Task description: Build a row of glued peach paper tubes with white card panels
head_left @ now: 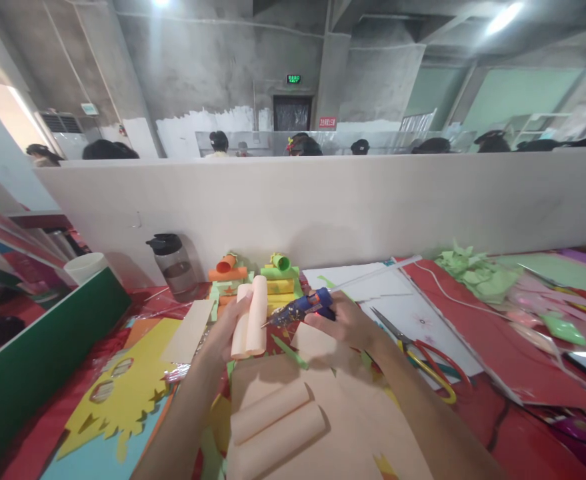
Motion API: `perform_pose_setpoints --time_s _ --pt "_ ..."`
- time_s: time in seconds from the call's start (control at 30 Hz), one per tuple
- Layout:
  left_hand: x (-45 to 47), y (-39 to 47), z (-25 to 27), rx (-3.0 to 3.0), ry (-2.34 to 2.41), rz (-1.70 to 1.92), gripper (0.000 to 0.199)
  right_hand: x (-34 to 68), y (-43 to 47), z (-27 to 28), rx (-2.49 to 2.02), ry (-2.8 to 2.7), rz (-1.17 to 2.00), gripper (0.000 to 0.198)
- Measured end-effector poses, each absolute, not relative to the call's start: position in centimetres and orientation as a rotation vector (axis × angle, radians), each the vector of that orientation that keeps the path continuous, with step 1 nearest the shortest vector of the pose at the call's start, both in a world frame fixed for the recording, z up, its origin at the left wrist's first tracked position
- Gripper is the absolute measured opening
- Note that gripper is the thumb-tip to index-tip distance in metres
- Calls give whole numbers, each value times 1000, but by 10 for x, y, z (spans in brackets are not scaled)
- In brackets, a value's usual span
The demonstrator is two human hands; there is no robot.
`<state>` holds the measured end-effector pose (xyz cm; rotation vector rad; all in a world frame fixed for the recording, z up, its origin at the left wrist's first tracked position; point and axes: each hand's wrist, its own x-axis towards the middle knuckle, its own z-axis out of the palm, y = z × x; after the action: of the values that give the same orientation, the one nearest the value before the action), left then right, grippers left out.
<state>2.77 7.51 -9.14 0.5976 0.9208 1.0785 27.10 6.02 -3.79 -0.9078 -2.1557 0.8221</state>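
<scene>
My left hand [227,327] is closed around a pair of peach paper rolls [257,317] lying side by side, held upright above the table. In my right hand [350,320] is a blue hot glue gun [303,308], a clear glue stick jutting from its back. Its nozzle points left and meets or nearly meets the right-hand roll; I cannot tell which. Below, another pair of peach paper rolls [277,423] rests on peach sheets [357,427]. Behind my hands stand orange paper rolls [227,273] and green and yellow paper rolls [280,272].
Red-and-yellow scissors [423,357] lie open on white paper [413,307] at right. Cut yellow paper [127,373] is at left, near a green board [47,380]. A water bottle [175,270] stands by the white partition [323,213]. Crumpled green paper [477,273] lies far right.
</scene>
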Motion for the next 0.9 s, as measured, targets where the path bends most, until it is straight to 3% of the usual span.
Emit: perform_pose_setpoints --time_s 0.27,0.9 --pt "27 74 -95 633 979 1075 49 272 65 -46 -1031 -2117 639 28" --pt "28 76 -94 651 987 1072 37 271 63 -47 -1011 -2172 620 30"
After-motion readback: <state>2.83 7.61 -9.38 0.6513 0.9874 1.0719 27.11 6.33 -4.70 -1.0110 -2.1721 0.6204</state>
